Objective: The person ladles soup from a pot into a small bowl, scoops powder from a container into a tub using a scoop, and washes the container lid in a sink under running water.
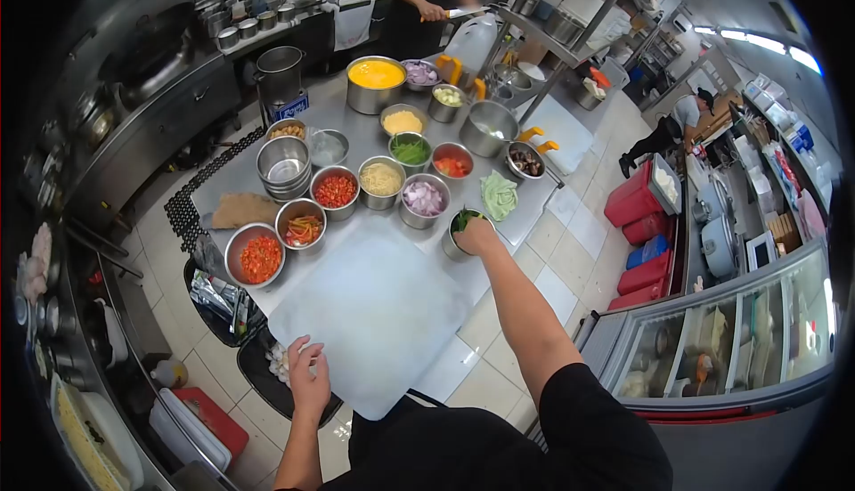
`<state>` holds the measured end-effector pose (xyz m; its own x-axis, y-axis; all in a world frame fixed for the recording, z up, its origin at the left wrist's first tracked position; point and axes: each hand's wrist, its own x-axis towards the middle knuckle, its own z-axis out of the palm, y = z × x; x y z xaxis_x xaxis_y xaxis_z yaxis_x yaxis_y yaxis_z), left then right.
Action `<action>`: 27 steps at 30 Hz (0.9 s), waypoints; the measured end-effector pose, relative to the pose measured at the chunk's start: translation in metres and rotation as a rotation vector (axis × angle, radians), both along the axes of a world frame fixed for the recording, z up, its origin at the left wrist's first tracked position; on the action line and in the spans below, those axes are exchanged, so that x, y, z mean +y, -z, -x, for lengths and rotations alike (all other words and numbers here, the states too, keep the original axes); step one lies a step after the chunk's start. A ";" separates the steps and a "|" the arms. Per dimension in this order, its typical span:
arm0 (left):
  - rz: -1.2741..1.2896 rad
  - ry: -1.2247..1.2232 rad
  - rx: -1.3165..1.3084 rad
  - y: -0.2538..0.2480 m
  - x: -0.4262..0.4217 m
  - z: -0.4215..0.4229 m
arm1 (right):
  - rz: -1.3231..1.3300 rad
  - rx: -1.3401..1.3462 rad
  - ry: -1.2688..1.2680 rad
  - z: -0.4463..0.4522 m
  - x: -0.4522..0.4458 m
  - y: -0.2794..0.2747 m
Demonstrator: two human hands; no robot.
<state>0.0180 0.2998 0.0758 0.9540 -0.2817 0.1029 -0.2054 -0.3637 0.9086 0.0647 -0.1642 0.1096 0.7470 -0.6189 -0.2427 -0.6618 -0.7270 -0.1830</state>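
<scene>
Presently, right hand (476, 237) dipped in steel canister (453, 246) of leafy greens (463, 218), cutting board's (370, 313) far-right corner; fingers hidden, cannot tell grip's closure or hold. Left hand (308, 377), board's near-left edge: loosely curled, nothing visibly held. Beyond board, chopped red onion (422, 197): cutting apparently done; greens still in canister.

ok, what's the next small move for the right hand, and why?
Probably lift the right hand straight up out of the round silver metal bowl of dark green leaves before moving sideways: its fingers reach inside, and the bowl stands near the edge of the grey metal table, so a sideways pull could tip it. Whether the fingers grip any leaves is hidden.
</scene>
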 end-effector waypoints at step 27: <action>-0.282 0.368 -0.157 0.005 -0.318 -0.032 | -0.165 0.286 -0.737 -0.012 -0.053 -0.021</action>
